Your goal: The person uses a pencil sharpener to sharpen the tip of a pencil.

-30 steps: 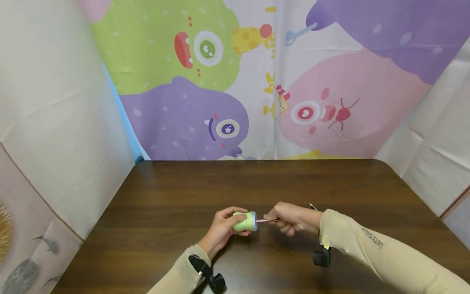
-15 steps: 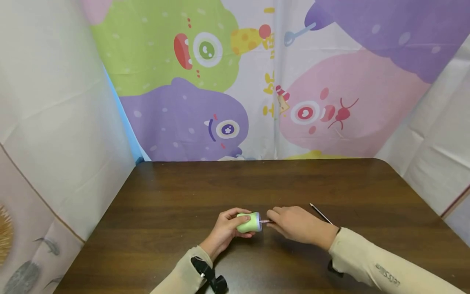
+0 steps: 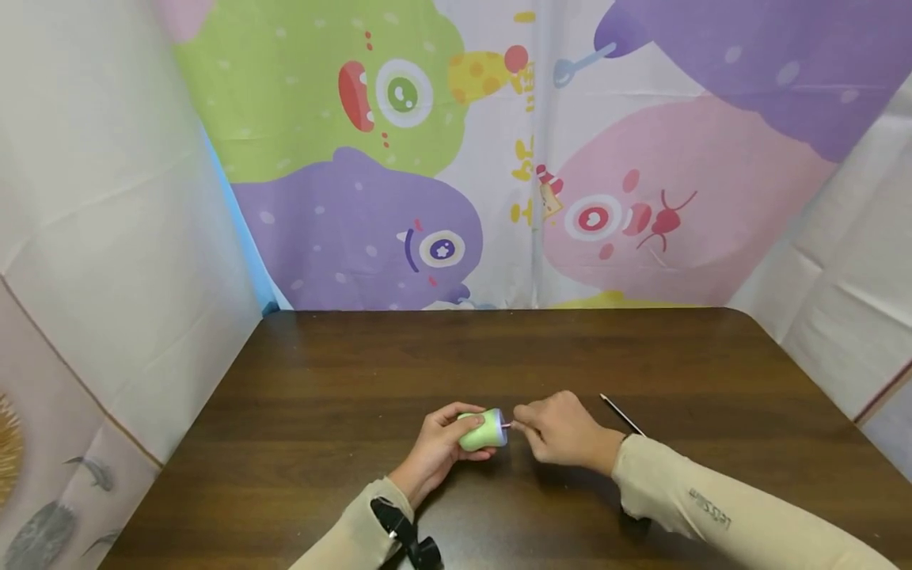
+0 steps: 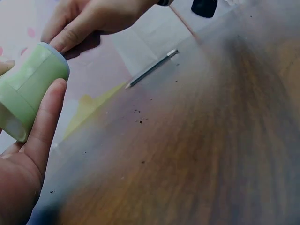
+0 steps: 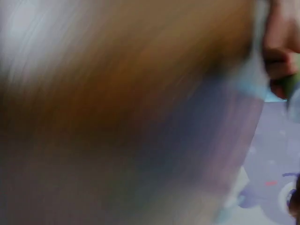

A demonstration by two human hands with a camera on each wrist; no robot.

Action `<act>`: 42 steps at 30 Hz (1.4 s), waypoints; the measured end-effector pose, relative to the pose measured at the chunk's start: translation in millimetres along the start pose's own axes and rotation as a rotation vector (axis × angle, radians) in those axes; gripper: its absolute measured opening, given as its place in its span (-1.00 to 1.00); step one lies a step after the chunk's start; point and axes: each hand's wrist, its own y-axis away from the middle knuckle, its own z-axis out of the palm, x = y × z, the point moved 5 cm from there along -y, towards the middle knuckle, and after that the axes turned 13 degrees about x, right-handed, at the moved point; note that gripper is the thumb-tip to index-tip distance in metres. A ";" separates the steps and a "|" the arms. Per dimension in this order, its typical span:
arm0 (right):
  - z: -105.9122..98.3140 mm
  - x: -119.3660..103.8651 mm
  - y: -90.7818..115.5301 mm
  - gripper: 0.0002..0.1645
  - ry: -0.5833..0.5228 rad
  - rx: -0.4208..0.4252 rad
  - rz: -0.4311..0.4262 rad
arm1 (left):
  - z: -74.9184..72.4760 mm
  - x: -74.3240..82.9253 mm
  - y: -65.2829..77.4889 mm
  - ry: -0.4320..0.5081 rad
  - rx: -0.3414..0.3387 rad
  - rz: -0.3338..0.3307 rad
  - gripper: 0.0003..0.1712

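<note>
In the head view my left hand (image 3: 440, 445) grips a green pencil sharpener (image 3: 480, 432) with a pale blue end, held on its side above the table. From that end sticks a short length of thin pinkish pencil (image 3: 507, 426). My right hand (image 3: 566, 430) pinches its outer end; the fingers hide the rest. The left wrist view shows the sharpener (image 4: 35, 84) between left thumb and fingers, with the right hand (image 4: 101, 21) close against its blue end. Only a blurred edge of the sharpener (image 5: 294, 105) appears in the right wrist view.
A second, dark pencil (image 3: 621, 414) with a pale tip lies on the brown table (image 3: 342, 380), just beyond my right wrist. Small dark specks (image 4: 140, 122) are scattered on the tabletop. A cartoon-printed curtain (image 3: 499, 261) hangs behind the far edge.
My right hand has turned over and back at the wrist around the pencil. Less pencil shows outside the sharpener than a second ago. The left hand has shifted slightly right.
</note>
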 end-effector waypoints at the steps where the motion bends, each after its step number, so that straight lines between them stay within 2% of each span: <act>1: 2.5 2.4 -1.0 -0.58 -0.086 -0.059 0.131 | -0.7 0.1 -0.7 -0.005 0.007 0.002 -0.82; 4: 10.4 10.6 -1.6 -0.53 -0.330 -0.249 0.555 | -2.3 1.7 -1.2 -0.015 0.020 0.006 -0.86; 7: 19.0 17.7 5.8 -0.55 -0.590 -0.430 0.977 | -2.2 2.5 0.1 -0.018 0.015 0.009 -0.86; 10: 23.4 20.1 17.0 -0.60 -0.800 -0.616 1.324 | 0.1 2.8 1.9 -0.031 -0.013 0.024 -0.71; 12: 23.4 20.0 24.0 -0.61 -0.877 -0.737 1.477 | 2.5 2.7 3.3 -0.040 -0.034 0.030 -0.60; 13: 23.0 20.0 26.1 -0.60 -0.902 -0.778 1.510 | 3.5 2.6 3.6 -0.042 -0.039 0.032 -0.58; 15: 21.4 20.9 28.2 -0.61 -0.917 -0.811 1.510 | 5.2 2.0 3.4 -0.047 -0.043 0.030 -0.59; 17: 18.9 22.4 27.6 -0.62 -0.890 -0.780 1.453 | 6.5 1.3 1.9 -0.043 -0.035 0.018 -0.66; 19: 14.8 23.8 25.0 -0.62 -0.828 -0.730 1.355 | 7.8 1.1 0.5 -0.041 -0.033 0.011 -0.73; 24: -3.9 21.2 10.8 -0.66 -0.596 -0.602 0.971 | 7.9 0.8 -2.1 -0.036 -0.028 -0.011 -0.84; 27: -18.5 13.5 1.8 -0.80 -0.415 -0.516 0.684 | 5.6 2.1 -2.7 -0.016 -0.012 -0.017 -0.88; 29: -25.8 5.1 -3.0 -0.88 -0.258 -0.454 0.437 | 4.9 3.3 -2.5 -0.001 -0.016 -0.015 -0.87; 33: -32.6 -9.8 -5.3 -0.70 0.113 -0.301 -0.076 | 4.0 3.9 -2.1 0.025 -0.034 -0.020 -0.83; 35: -32.3 -12.6 -2.9 -0.67 0.213 -0.219 -0.254 | 3.9 4.1 -2.1 0.026 -0.045 -0.016 -0.82; 38: -29.1 -12.9 0.6 -0.89 0.236 -0.083 -0.380 | 2.7 4.2 -1.4 0.034 -0.054 -0.008 -0.82; 39: -27.1 -12.7 1.0 -0.88 0.221 -0.035 -0.387 | 2.4 4.0 -0.9 0.034 -0.058 -0.003 -0.83; 40: -25.3 -12.6 0.7 -0.78 0.206 0.009 -0.379 | 2.0 3.6 -0.7 0.036 -0.062 0.004 -0.84; 42: -21.5 -12.5 -1.0 -0.67 0.164 0.084 -0.322 | 0.6 2.9 -0.3 0.043 -0.070 0.023 -0.87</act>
